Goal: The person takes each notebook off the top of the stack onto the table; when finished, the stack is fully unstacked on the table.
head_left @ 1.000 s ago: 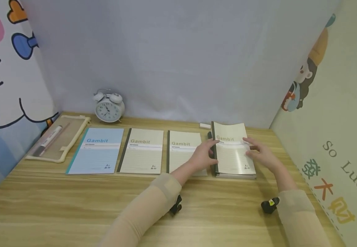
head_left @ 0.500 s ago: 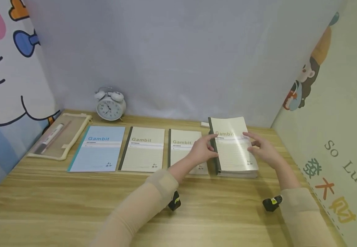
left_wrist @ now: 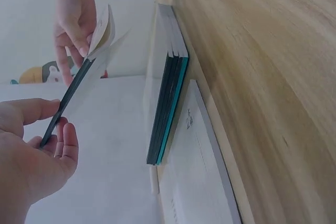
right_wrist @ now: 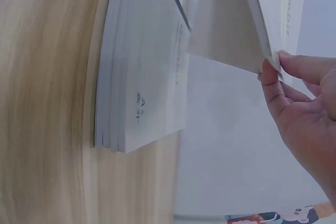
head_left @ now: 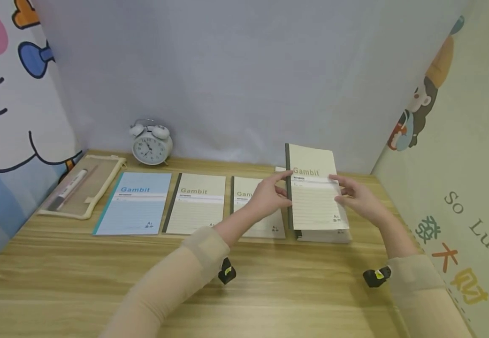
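1. Pinching the held notebook (head_left: pixel 314 199) by its dark spine (left_wrist: pixel 72 88), the left hand (head_left: pixel 267 197) has thumb and fingers clamped on one long edge; the right hand (head_left: pixel 358 199) pinches the opposite edge.
2. The held notebook lies between the two hands, so neither is nearer; its long axis runs away from the person, across the line joining the hands.
3. Its title end points toward the pale backdrop (head_left: pixel 236 80) and appears the higher; the spine faces the person's left.
4. Beneath it, apart, rests the notebook stack (head_left: pixel 322 236), long axis running much the same way, near end showing.
5. Left of the stack, a cream notebook (head_left: pixel 270 229) lies flat, partly hidden by the left arm.
6. Farther back stands the alarm clock (head_left: pixel 150 149).
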`<state>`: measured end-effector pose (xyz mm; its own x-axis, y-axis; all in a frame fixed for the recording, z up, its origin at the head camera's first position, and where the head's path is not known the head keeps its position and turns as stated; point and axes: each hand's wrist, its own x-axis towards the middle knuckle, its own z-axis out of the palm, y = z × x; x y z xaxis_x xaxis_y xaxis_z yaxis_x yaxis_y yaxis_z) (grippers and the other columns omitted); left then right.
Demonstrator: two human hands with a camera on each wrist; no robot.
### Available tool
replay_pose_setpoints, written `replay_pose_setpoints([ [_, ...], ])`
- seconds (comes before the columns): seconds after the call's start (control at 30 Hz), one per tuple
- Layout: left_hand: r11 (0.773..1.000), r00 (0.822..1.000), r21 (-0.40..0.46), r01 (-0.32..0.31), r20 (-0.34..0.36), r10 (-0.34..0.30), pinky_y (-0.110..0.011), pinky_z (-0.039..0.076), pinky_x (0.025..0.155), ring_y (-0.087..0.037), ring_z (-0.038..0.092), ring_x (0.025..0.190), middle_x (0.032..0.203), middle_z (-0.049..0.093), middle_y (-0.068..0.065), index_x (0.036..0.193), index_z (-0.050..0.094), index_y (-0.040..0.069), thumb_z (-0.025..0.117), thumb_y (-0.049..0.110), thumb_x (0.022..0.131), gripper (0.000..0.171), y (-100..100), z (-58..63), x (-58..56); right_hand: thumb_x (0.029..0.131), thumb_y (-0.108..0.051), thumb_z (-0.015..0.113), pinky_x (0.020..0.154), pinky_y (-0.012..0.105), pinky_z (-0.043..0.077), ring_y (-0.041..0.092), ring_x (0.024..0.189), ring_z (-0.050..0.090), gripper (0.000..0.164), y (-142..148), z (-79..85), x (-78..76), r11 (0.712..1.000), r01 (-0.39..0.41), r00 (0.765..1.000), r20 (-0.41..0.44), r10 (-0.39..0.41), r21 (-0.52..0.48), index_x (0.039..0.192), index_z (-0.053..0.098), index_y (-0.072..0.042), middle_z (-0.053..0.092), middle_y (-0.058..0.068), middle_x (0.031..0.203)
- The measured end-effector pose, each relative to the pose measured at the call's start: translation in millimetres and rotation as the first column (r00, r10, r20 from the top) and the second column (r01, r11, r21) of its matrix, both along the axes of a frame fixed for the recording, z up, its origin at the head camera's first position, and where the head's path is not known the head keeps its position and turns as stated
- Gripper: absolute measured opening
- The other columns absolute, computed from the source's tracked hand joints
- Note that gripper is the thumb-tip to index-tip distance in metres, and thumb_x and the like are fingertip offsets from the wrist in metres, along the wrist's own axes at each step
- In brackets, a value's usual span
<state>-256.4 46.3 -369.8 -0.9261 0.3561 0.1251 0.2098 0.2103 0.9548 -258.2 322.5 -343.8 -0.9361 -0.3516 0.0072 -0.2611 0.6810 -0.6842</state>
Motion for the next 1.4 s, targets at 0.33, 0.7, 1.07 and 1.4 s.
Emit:
replay_pose_setpoints([
  [0.33, 0.998, 0.999, 0.054, 0.036, 0.012, -0.037, -0.026, 0.055, 0.073, -0.018, 0.061, 0.088, 0.138, 0.043, -0.003, 0.143, 0.041, 0.027, 0.071, -0.006, 0.077, 0.08, -31, 22.3, 10.9, 0.094, -0.014, 0.058, 0.079, 0.019, 0.047, 0.029, 0.111, 0.052, 0.057, -24, 16.5, 6.9, 1.0, 0.005, 1.0, -0.02, -0.006, -0.011, 0.147, 0.035, -0.017, 0.038, 0.019, 0.145],
  [0.7, 0.998, 0.999, 0.052, 0.032, 0.014, -0.033, -0.029, 0.055, 0.077, -0.02, 0.061, 0.09, 0.136, 0.043, 0.001, 0.142, 0.042, 0.029, 0.072, -0.004, 0.077, 0.079, -65, 45.9, 22.5, 0.09, -0.019, 0.066, 0.068, 0.021, 0.044, 0.015, 0.089, 0.058, 0.055, -49, 36.6, 24.7, 0.997, 0.01, 0.992, -0.127, -0.02, -0.082, 0.141, 0.045, -0.017, 0.055, 0.011, 0.109],
  [1.07, 0.998, 0.998, -0.042, 0.041, -0.049, -0.043, -0.032, 0.053, 0.08, -0.02, 0.057, 0.097, 0.134, 0.045, 0.001, 0.142, 0.042, 0.031, 0.07, -0.001, 0.082, 0.074, -120, 66.1, 32.8, 0.088, -0.008, 0.065, 0.072, 0.018, 0.049, 0.017, 0.087, 0.047, 0.048, -89, 52.3, 31.5, 0.992, -0.107, 0.948, -0.308, 0.083, -0.064, 0.134, 0.053, -0.011, 0.053, 0.008, 0.108],
  [1.4, 0.984, 0.986, -0.179, -0.004, -0.166, -0.026, -0.028, 0.052, 0.073, -0.018, 0.061, 0.089, 0.127, 0.049, -0.005, 0.144, 0.037, 0.027, 0.068, 0.004, 0.085, 0.07, -163, 69.8, 43.1, 0.081, -0.001, 0.071, 0.071, 0.022, 0.052, 0.021, 0.084, 0.052, 0.055, -129, 56.4, 42.6, 0.974, -0.207, 0.929, -0.331, 0.164, -0.098, 0.133, 0.053, -0.006, 0.054, 0.009, 0.1],
])
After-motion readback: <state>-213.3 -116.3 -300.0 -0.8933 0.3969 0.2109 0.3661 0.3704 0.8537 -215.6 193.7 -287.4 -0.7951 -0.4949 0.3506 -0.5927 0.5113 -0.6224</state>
